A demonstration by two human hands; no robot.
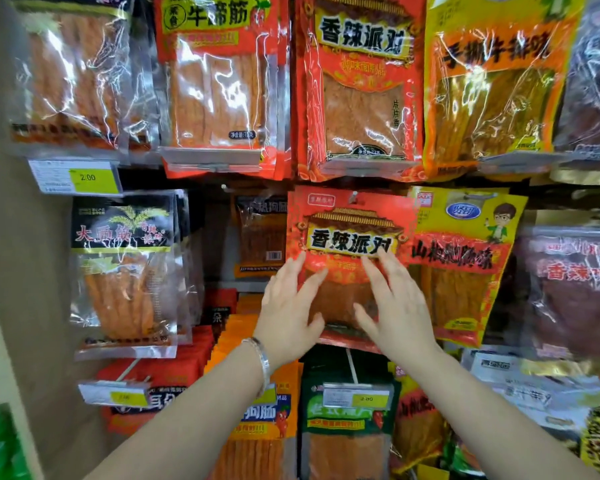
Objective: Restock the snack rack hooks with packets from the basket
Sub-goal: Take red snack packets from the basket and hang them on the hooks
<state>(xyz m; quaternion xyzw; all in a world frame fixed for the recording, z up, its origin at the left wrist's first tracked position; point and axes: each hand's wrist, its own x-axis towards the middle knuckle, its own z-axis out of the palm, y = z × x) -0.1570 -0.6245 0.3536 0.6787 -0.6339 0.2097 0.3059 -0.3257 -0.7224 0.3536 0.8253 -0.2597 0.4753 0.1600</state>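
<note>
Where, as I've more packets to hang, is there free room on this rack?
Middle row: the dark gap between the black packet and the lower red packet, where an orange packet hangs far back. The top row and bottom row are packed edge to edge.

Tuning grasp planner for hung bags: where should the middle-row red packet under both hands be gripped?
Likely its left edge, pinched front and back, coming from the front-left. The red packet hangs flat from a hook at top centre; its left side faces a gap, while its right edge overlaps the yellow packet.
</note>
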